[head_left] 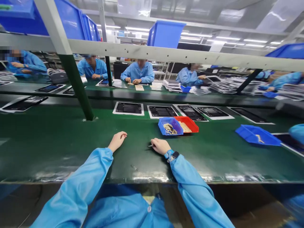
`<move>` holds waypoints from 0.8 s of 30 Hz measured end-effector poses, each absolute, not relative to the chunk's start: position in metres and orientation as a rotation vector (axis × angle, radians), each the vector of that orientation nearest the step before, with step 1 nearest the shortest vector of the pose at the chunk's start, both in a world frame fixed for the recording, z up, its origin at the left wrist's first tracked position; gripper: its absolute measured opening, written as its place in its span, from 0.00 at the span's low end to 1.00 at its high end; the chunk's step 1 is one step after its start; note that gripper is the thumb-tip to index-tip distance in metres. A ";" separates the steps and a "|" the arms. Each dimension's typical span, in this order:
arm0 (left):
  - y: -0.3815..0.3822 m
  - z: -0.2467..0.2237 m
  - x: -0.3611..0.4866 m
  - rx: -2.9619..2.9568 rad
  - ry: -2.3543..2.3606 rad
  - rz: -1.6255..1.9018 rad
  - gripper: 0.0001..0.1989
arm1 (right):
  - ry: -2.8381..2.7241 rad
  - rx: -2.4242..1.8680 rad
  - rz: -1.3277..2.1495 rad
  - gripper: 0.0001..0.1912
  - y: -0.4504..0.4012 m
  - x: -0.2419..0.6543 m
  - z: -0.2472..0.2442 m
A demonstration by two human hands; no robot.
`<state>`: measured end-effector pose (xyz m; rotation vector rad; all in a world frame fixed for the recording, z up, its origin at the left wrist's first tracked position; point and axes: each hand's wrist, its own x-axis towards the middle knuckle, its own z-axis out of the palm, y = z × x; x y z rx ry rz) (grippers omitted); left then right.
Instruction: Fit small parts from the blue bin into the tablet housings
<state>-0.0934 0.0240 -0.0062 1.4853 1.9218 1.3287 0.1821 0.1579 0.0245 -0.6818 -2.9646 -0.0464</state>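
Our right hand [161,146] pinches a slim tool [150,146], its tip poking out low over the counter [140,131]. Our left hand [117,142] lies loose, fingers half-curled, gripping nothing we can see. To hold the tool well, we judge, we want a light pinch, a steady wrist and the tip clear of the glossy green surface. Just beyond the right hand, a blue tray [161,127] of small tan and dark pieces touches a red tray [194,125] of paler, flat-looking ones; both are smooth, apparently plastic. Farther out, flat black panels [129,108] lie on white sheets.
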 end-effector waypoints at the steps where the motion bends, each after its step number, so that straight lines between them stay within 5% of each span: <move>1: 0.024 -0.006 -0.094 1.492 1.928 1.324 0.12 | -2.971 -0.703 -0.054 0.12 0.158 0.181 0.025; 12: 0.022 -0.007 -0.095 1.530 1.914 1.310 0.11 | -2.808 -0.967 -0.017 0.12 0.157 0.191 0.035; 24: 0.025 0.002 -0.091 1.561 1.852 1.161 0.14 | -2.454 -1.537 0.085 0.12 0.293 0.206 0.068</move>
